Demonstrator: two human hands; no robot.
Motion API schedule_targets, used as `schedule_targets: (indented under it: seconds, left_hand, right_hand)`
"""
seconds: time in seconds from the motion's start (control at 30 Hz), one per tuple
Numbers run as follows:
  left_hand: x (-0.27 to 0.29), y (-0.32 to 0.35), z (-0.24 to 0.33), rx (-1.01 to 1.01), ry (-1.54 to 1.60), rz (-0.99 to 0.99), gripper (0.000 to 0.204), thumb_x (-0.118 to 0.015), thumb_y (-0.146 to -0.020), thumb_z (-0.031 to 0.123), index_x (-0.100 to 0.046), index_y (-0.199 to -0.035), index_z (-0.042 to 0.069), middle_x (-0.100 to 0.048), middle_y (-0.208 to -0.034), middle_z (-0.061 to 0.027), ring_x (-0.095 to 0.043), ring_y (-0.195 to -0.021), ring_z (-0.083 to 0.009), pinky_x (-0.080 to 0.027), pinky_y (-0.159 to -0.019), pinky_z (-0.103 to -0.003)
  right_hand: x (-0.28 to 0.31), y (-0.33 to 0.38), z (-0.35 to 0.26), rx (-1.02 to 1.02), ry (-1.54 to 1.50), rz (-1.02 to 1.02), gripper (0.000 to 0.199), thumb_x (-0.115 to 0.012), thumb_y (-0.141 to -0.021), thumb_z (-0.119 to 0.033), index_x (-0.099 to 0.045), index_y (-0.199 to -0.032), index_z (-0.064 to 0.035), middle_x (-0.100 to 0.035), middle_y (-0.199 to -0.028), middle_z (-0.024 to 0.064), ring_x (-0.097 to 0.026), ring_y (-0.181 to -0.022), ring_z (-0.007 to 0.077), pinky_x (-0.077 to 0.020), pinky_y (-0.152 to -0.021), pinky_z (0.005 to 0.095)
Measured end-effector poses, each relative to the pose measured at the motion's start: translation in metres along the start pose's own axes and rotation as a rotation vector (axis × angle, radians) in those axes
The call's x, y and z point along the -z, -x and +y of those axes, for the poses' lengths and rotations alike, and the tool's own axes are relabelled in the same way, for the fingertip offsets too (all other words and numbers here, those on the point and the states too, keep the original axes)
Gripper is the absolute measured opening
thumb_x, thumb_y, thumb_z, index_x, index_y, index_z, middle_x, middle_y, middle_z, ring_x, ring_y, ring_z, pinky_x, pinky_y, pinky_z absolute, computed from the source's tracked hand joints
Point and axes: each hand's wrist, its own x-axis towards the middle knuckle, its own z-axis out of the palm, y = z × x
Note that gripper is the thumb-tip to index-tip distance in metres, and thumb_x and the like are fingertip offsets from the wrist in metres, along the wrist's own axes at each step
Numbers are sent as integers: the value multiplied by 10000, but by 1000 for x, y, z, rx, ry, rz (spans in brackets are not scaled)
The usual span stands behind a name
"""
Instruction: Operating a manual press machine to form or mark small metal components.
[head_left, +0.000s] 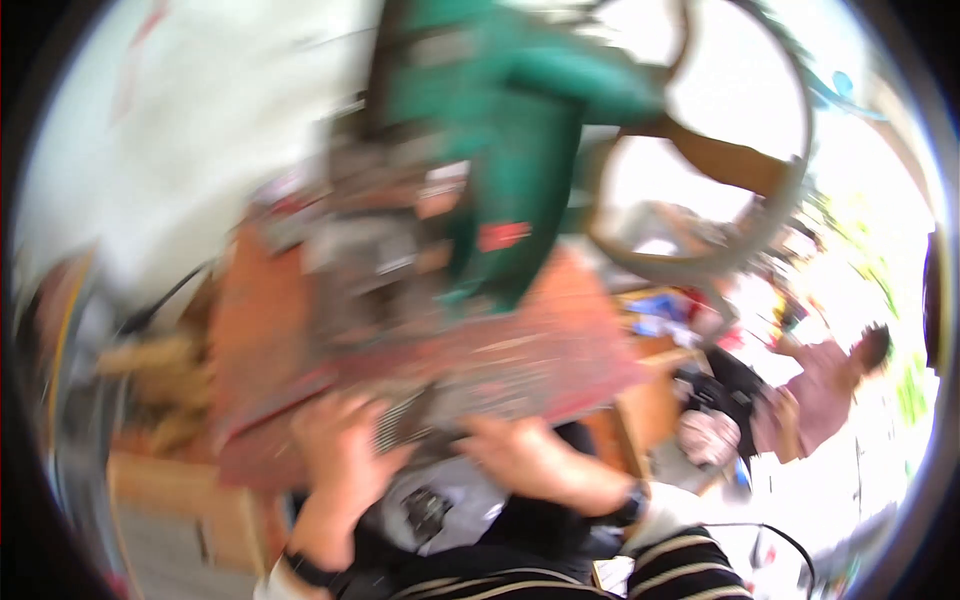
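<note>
A green machine (510, 170) with a large wheel (690, 265) stands on a worn red tabletop (575, 345); both are blurred. My left hand (340, 445) rests at the near edge, thumb spread from the fingers, with nothing visible in it. Beside its fingertips is a ribbed grey strip (400, 420). My right hand (525, 455) reaches leftward over the same edge, close to a patch of small grey metal pieces (490, 390). Its fingertips are smeared by motion. Below, between my forearms, a pale plastic bag (450, 500) holds dark pieces (428, 510).
A wooden box or drawer (175, 500) and a tan bundle (165, 380) are at the left. Rightward, a person in a pink top (815, 395) sits near wooden furniture (650, 410) and assorted clutter. A pale wall (200, 120) rises behind the machine.
</note>
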Motion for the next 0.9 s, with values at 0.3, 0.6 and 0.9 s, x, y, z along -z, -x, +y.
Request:
schedule_targets:
  seconds: [0.3,0.6,0.9]
  left_hand:
    - [4,-8,-2,38,-142,-183,499,-784,-782,415,-673,-1153,101,-631,-1202,-149,-515,-1172,-361,-322,-1005,-571]
    - [-12,1,-27,59,7,-65,541,-786,-584,293,-600,-1023,38,-567,-1072,-90,-477,-1141,-329,-240,-1058,-511]
    - [-7,3,-21,54,12,-57,563,-817,-552,162,-593,-1053,36,-569,-1081,-87,-487,-1140,-327,-249,-1067,-497]
  right_hand:
    - [-5,17,10,-83,-635,161,378,-576,-963,-225,-500,-1228,34,-633,-897,300,-625,-853,455,-499,-733,441]
    - [-28,14,16,103,-745,97,398,-515,-1012,-219,-481,-1339,5,-619,-752,175,-617,-590,223,-509,-633,361]
    - [-29,14,10,-46,-810,78,387,-500,-1021,-238,-482,-1321,6,-598,-714,146,-601,-589,185,-488,-579,334]
